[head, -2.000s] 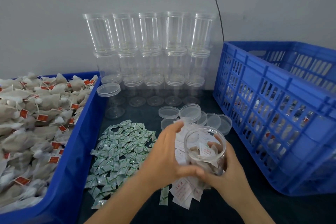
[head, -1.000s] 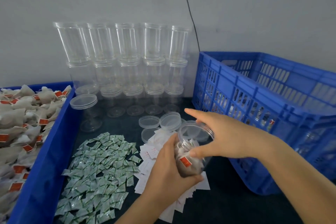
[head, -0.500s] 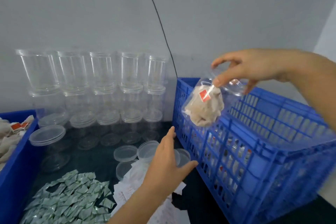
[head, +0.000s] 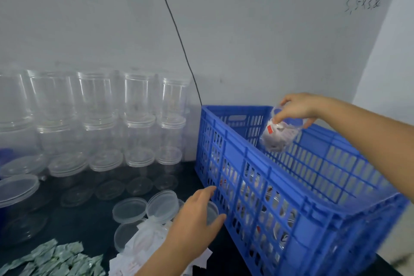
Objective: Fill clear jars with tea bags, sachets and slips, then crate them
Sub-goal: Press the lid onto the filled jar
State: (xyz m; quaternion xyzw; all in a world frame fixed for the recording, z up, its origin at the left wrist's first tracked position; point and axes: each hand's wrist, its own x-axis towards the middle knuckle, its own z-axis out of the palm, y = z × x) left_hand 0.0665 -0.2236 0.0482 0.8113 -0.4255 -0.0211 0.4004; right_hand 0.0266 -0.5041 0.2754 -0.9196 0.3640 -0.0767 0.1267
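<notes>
While earlier above rim, jar (head: 277, 135) lower inside crate (head: 291, 188), right hand (head: 295, 108) gripping

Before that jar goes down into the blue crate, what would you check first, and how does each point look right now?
1. Grip: the right hand holds the filled jar from above, fingers round its top. Ok.
2. Lid closed: the top is hidden under the fingers. Cannot tell.
3. Jar position: it hangs over the open blue crate, inside the rim line. Ok.
4. Free spot below: jars show through the crate's side slots, but the floor under this one is hidden. Cannot tell.
5. Left hand: open, over the loose lids on the table, outside the crate. Ok.
</notes>
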